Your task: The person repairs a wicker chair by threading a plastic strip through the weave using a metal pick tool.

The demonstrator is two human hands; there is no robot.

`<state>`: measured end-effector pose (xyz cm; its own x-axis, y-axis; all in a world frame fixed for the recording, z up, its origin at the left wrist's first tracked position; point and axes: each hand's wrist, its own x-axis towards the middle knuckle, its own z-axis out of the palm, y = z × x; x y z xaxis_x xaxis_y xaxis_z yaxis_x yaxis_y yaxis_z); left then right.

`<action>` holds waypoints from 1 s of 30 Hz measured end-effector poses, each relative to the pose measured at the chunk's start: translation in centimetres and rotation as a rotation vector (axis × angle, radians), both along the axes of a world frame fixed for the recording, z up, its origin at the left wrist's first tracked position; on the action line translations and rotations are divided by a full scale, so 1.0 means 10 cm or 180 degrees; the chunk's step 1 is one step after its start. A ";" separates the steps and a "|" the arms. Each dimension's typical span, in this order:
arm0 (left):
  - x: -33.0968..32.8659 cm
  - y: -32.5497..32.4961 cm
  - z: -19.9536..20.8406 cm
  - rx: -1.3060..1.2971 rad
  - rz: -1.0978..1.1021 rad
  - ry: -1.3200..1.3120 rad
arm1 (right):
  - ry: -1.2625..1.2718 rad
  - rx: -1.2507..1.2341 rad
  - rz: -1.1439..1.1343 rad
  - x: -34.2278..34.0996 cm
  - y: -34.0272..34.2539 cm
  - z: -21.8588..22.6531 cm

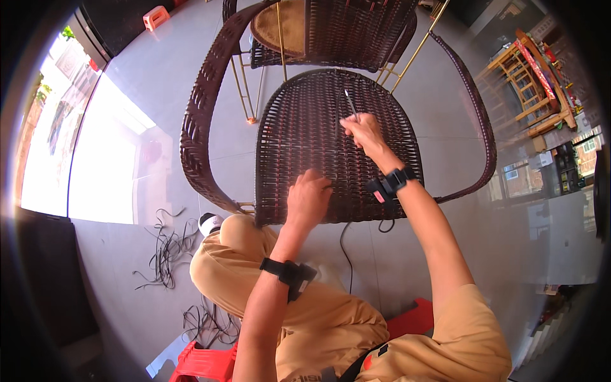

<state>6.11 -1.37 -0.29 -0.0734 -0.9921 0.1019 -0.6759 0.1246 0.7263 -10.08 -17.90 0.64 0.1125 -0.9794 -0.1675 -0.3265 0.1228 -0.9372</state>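
Observation:
In front of me stands a wicker chair with a dark brown woven seat (299,134) and curved woven arms on both sides. My right hand (364,134) is closed around a thin metal rod-like tool (351,104), its bright tip pointing away from me above the far part of the seat. Close to the seat's front edge, my left hand (309,198) has its fingers curled down at the weave. Whatever those fingers hold, if anything, is hidden. A dark strand (345,254) hangs from the seat's front edge to the floor.
Behind stands another woven chair (359,32) with gold-coloured legs. Loose dark strips (168,251) lie tangled on the floor at left. A red plastic stool (200,363) is by my lower left. Wooden furniture (528,89) stands far right, a small pink stool (155,18) far left.

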 end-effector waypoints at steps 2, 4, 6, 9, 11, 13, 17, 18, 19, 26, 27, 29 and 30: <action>0.01 0.00 0.00 -0.0063 0.0085 0.0089 | -0.0075 -0.0010 -0.0241 0.16 -0.06 -0.05; 0.00 0.00 0.04 -0.0085 0.0155 0.0149 | 0.0013 -0.0128 -0.0566 0.25 -0.12 -0.09; 0.01 0.00 0.03 -0.0116 0.0209 0.0155 | -0.0083 -0.0058 -0.0599 0.28 -0.12 -0.09; -0.01 -0.02 0.03 -0.0122 0.0272 0.0258 | -0.0387 0.0112 -0.0545 0.18 -0.12 -0.07; 0.01 -0.08 -0.01 -0.0063 0.0293 0.0352 | -0.1377 0.0464 -0.0263 0.08 -0.09 -0.04; 0.08 -0.10 -0.15 -0.0396 0.0619 0.0376 | -0.1567 0.0774 -0.0035 0.03 -0.03 -0.02; 0.25 -0.19 0.09 0.0192 0.1278 0.1119 | -0.1818 0.0919 -0.0174 -0.01 0.00 -0.05; 0.28 -0.21 0.02 0.0172 0.1367 0.1416 | -0.1904 0.0989 -0.0296 0.00 0.01 -0.05; 0.32 -0.23 -0.06 0.0152 0.1459 0.1712 | -0.1990 0.1061 -0.0415 0.00 0.01 -0.05; 0.42 -0.22 -0.11 0.0387 0.1615 0.2030 | -0.2184 0.0895 -0.0307 0.04 0.00 -0.06; 0.40 -0.21 -0.11 0.0392 0.1582 0.2001 | -0.2184 0.0898 -0.0307 0.04 0.01 -0.07; 0.34 -0.19 -0.11 0.0472 0.1407 0.1954 | -0.2248 0.0918 -0.0286 0.01 0.02 -0.08; 0.30 -0.18 -0.10 0.0549 0.1229 0.1906 | -0.2244 0.0919 -0.0289 0.00 0.03 -0.09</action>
